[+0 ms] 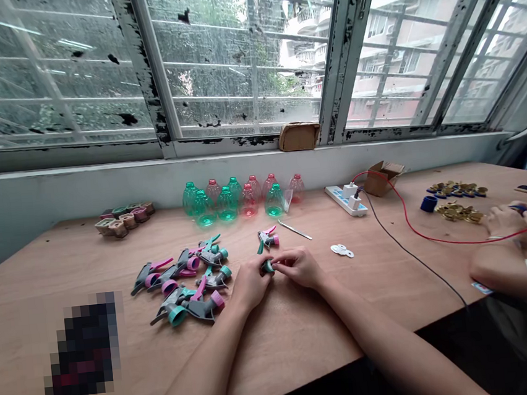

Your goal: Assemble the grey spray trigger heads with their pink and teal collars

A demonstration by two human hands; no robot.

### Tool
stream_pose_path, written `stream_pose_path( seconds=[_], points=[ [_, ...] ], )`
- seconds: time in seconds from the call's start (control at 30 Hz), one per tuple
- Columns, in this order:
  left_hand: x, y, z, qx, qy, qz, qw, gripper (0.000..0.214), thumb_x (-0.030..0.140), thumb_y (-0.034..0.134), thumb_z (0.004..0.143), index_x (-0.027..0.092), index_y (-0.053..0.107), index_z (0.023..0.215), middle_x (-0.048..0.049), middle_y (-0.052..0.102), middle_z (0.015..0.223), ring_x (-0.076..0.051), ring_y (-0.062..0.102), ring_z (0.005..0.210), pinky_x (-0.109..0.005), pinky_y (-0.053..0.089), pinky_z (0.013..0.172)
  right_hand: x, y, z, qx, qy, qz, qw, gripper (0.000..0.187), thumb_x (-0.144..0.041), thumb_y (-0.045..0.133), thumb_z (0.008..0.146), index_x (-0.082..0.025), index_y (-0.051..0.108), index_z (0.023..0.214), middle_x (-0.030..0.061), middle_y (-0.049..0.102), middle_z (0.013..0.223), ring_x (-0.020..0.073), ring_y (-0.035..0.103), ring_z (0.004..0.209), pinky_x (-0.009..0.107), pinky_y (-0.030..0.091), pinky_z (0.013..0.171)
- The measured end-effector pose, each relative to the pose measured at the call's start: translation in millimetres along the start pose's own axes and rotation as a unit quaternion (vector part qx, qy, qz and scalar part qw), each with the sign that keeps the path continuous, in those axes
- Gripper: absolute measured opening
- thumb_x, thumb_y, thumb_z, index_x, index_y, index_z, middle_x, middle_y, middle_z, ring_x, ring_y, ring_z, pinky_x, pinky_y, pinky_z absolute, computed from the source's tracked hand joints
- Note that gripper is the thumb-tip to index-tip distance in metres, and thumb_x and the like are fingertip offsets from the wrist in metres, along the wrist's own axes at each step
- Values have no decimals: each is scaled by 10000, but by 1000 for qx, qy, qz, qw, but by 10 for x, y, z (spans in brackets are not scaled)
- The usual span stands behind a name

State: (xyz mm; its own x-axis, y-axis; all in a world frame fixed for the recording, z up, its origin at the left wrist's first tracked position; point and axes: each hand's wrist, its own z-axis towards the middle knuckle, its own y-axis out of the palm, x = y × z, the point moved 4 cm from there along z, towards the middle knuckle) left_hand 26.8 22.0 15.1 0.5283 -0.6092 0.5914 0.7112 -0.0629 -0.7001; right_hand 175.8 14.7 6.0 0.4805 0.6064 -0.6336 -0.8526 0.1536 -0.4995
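My left hand [251, 284] and my right hand [299, 267] meet above the wooden table, their fingertips pinching a small teal and grey sprayer part [267, 267]. Just beyond them lies a pink, teal and grey trigger spray head [266, 239]. To the left of my left hand is a heap of similar trigger spray heads [183, 283]. Farther back stand several empty teal and pink plastic bottles [240, 198]. A thin metal tool [294, 229] lies beyond my right hand, and small white washers [342, 251] lie to its right.
A power strip [345, 200] with red and black cables sits beside a cardboard box [381, 178]. At the right, a co-worker's hands [510, 220] work near heaps of gold-coloured caps [457, 200]. Small pink and teal parts [126, 219] sit back left, below a window.
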Motion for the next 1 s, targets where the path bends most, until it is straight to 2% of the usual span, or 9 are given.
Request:
stream_pose_path(
  seconds=[0.5, 0.63, 1.0],
  points=[
    [40, -10, -12, -16, 29, 60, 998, 403, 82, 562, 767, 253, 661, 1118, -32, 686, 991, -193, 623, 929, -276, 470, 821, 12, 20, 0, -11, -6, 4, 1000, 164, -328, 645, 810, -236, 761, 881, 24, 726, 764, 129, 586, 566, 233, 441, 570],
    [18, -3, -16, -8, 26, 59, 998, 397, 87, 573, 758, 244, 663, 1111, -35, 685, 1006, -196, 623, 930, -286, 471, 834, -12, 4, 1, -27, -21, -31, 999, 182, -357, 624, 837, -245, 763, 872, 19, 710, 719, 124, 567, 564, 228, 419, 575],
    [-21, 8, -16, -1, 19, 42, 999, 405, 92, 569, 753, 228, 665, 1122, -36, 686, 1054, -193, 628, 948, -280, 470, 856, -52, -28, 6, -77, -88, -110, 987, 234, -357, 537, 915, -271, 753, 937, 29, 720, 819, 126, 623, 676, 212, 388, 623]
  ],
)
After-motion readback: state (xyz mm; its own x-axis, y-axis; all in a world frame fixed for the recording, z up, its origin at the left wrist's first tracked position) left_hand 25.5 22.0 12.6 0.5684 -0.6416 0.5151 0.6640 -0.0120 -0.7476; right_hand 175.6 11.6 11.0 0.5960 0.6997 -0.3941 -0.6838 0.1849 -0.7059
